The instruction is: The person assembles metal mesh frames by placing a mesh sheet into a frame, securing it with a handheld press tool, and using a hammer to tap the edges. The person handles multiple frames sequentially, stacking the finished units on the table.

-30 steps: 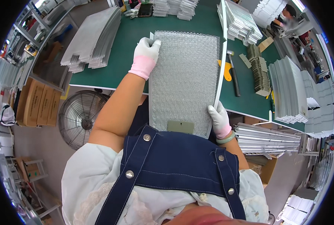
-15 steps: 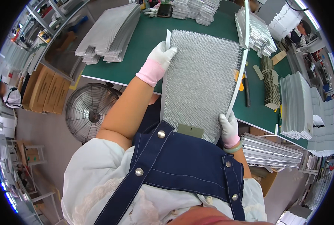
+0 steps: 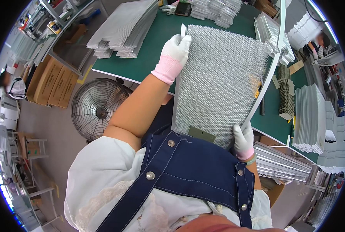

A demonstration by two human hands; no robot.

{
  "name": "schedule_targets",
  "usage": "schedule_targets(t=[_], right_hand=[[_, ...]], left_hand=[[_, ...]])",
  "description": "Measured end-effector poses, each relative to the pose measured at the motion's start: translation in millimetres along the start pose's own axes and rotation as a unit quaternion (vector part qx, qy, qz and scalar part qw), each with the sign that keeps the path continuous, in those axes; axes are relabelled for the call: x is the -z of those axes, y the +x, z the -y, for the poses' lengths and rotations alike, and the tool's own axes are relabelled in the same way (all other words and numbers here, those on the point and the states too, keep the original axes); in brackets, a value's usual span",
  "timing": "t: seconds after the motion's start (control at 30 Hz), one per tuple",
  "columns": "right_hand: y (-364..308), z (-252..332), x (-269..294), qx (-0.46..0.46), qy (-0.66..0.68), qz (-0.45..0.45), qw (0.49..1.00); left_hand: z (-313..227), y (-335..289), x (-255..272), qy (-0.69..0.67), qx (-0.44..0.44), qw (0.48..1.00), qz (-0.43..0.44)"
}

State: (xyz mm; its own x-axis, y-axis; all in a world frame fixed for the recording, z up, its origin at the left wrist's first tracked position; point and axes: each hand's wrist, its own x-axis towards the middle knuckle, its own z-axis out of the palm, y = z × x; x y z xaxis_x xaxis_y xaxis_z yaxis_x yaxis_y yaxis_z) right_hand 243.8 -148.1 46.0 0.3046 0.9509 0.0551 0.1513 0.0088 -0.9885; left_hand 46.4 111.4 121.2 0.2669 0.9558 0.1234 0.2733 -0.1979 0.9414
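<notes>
I hold a silver expanded-mesh panel [image 3: 219,85] in front of my apron, tilted over the table's near edge. My left hand [image 3: 175,50], in a white glove with a pink cuff, is closed on the panel's far left corner, where a narrow metal strip [image 3: 176,102] runs down the side. My right hand [image 3: 243,139], gloved alike, pinches the near right edge and the lower end of a long pale frame strip [image 3: 262,92]. That strip follows the right side and bends outward past the far corner. A small grey-green plate [image 3: 202,134] lies at the panel's near end.
The green table [image 3: 151,50] carries stacked mesh sheets [image 3: 122,27] at left, more mesh pieces [image 3: 215,11] at the back, a pile of small plates [image 3: 286,92] and stacked white panels [image 3: 309,116] at right. A floor fan [image 3: 101,112] stands left of my arm.
The panel and both hands have shifted slightly right in view. The far end of the pale strip has swung outward to the right. Both hands keep their hold.
</notes>
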Motion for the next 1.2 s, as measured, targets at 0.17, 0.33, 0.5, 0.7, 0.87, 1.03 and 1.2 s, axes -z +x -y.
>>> schedule_targets(t=[0.17,0.33,0.5,0.7,0.87,1.03,1.2], right_hand=[[0,-5,1,0.011,0.020,-0.001,1.000],[-2,-3,1,0.022,0.022,0.014,0.999],[-1,-12,5,0.033,0.059,0.015,0.998],[-3,-14,7,-0.010,0.064,0.006,0.998],[-3,-10,9,0.015,0.057,0.029,0.998],[-4,-12,6,0.012,0.112,0.026,0.993],[-1,-8,2,0.030,0.036,0.028,0.999]], left_hand=[[20,12,4,-0.225,-0.050,0.970,0.078],[25,19,4,-0.273,-0.069,0.952,0.118],[13,9,5,-0.194,-0.154,0.968,0.049],[24,12,5,-0.168,-0.061,0.980,0.086],[15,8,12,-0.328,-0.074,0.932,0.133],[16,-4,15,-0.429,-0.030,0.887,0.167],[20,-21,8,-0.308,-0.081,0.948,0.017]])
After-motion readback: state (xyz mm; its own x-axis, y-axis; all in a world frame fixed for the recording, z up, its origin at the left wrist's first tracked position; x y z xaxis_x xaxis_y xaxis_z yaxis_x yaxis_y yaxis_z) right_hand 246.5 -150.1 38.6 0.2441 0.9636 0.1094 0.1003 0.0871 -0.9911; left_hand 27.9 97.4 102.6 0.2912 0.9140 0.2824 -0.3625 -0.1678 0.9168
